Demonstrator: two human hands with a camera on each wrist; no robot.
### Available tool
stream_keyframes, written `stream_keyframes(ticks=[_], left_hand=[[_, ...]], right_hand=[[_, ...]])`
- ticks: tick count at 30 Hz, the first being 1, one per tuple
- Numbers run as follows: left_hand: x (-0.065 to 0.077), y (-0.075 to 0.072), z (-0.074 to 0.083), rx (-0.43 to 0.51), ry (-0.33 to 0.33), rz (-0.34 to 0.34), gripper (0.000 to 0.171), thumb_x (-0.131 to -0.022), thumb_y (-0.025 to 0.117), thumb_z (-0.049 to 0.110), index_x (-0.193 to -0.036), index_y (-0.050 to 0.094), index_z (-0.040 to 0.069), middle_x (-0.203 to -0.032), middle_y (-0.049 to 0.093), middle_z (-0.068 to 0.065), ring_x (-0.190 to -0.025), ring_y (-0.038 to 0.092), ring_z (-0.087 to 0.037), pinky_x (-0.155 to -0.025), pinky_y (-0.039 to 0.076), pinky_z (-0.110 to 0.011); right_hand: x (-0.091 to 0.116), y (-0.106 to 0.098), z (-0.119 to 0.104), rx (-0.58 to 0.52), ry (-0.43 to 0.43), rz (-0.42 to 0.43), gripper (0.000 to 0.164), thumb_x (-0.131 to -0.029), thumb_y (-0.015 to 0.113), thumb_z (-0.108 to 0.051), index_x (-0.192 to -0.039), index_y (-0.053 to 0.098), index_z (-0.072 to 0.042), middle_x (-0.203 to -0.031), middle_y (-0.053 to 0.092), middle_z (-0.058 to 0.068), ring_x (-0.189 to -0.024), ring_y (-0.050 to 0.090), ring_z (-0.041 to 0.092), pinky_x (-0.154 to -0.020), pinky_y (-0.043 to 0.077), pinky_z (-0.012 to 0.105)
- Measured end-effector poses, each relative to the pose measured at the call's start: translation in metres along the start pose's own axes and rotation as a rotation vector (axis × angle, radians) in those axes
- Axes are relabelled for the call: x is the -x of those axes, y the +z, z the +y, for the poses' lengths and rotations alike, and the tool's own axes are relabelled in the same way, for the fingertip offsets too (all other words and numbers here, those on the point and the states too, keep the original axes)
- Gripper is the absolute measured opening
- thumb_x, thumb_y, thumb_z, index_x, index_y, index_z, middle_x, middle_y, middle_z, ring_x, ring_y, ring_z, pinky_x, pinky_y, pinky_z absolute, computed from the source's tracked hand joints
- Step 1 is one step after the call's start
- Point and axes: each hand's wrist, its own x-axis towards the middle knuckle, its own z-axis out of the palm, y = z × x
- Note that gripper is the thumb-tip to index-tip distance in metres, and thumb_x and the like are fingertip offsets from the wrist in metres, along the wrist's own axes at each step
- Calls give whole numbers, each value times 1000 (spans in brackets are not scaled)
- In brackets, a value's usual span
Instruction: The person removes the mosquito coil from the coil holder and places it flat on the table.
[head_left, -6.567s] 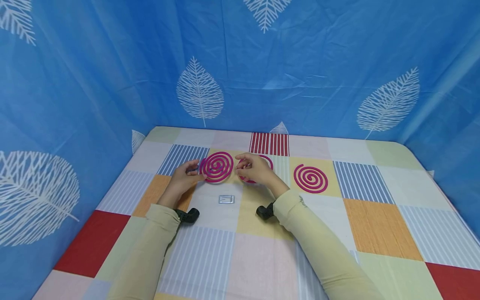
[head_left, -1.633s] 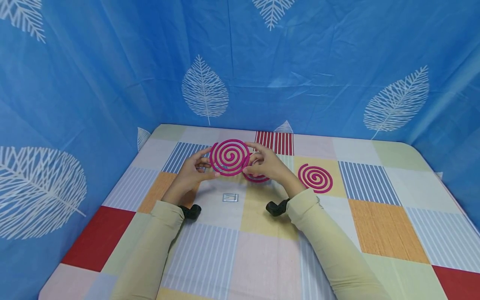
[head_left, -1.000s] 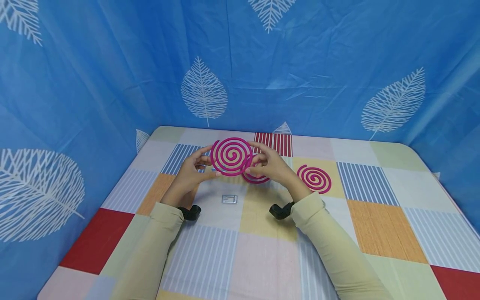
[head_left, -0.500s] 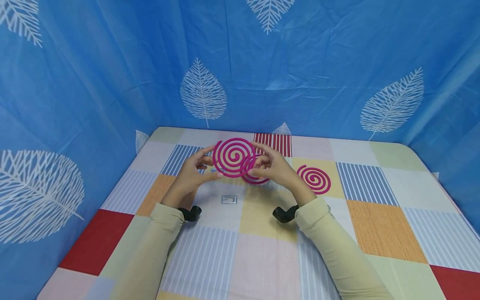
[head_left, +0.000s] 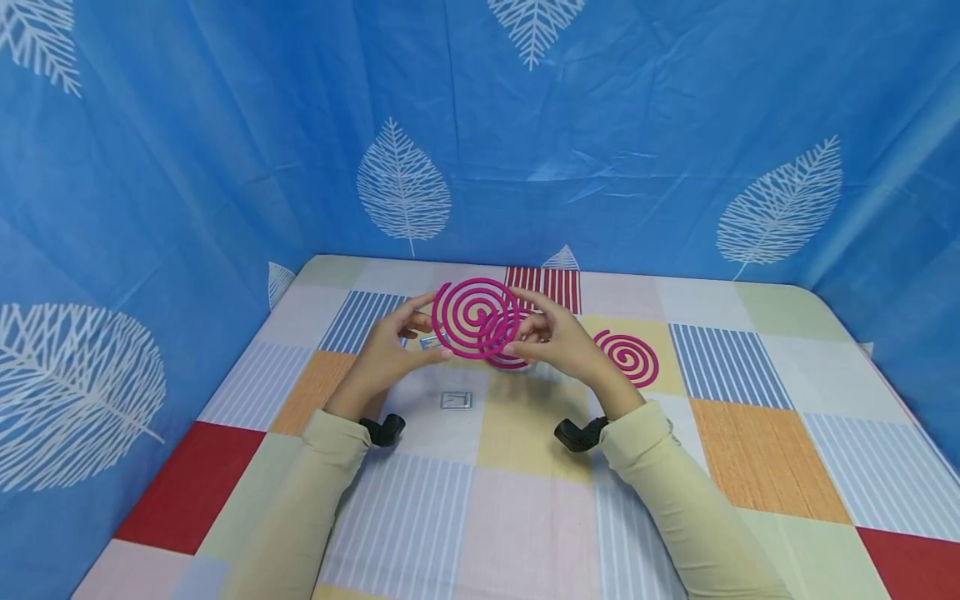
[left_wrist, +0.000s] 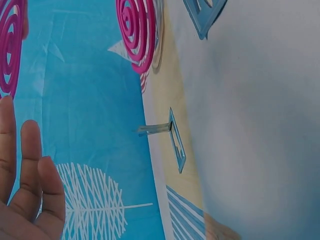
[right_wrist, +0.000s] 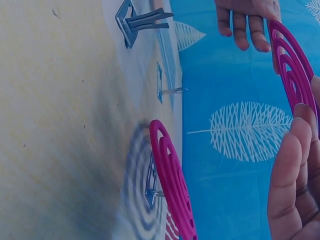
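Note:
A magenta mosquito coil (head_left: pixel 480 317) is held up above the table, face toward the head camera. My left hand (head_left: pixel 390 346) pinches its left edge between thumb and fingers. On the opposite edge, my right hand (head_left: pixel 566 340) grips it the same way. Behind it, a second mosquito coil (head_left: pixel 512 364) is partly hidden; the right wrist view shows that coil (right_wrist: pixel 172 185) raised on a small metal stand (right_wrist: pixel 151 187). Another metal stand (left_wrist: pixel 176 142), bearing no coil, has its prong upright beneath my left hand. One more metal stand (head_left: pixel 456 401) lies nearer me.
A third mosquito coil (head_left: pixel 628 360) sits to the right, beyond my right forearm. The patchwork tablecloth (head_left: pixel 525 517) covers the table. Blue leaf-printed curtains (head_left: pixel 637 125) close off the back and sides.
The left coil, low over its stand at first, has been lifted by both hands, exposing that stand. In the last second the hands and coil shifted slightly right, overlapping the middle coil more.

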Motion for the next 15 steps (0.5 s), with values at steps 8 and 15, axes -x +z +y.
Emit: stream_keyframes(ticks=[8,15], left_hand=[[1,4,2,-23,25,-9,85,-87,92,12,-161,49,6,-125,73,-18,-120,60,-35,-108,46,-64],[2,9,6,-12,44,-20,84,-88,91,10,-161,49,4,-125,73,-19,-121,61,-36,-109,45,-65]], right_hand=[[7,-4,5,16,-17,15,84,-93,79,9,-165,39,-2,-88,70,5,-77,63,14,-73,56,24],[13,-8,8,8,-39,11,84,-93,78,9,-166,37,0,-89,69,7,-76,64,13,-73,57,25]])
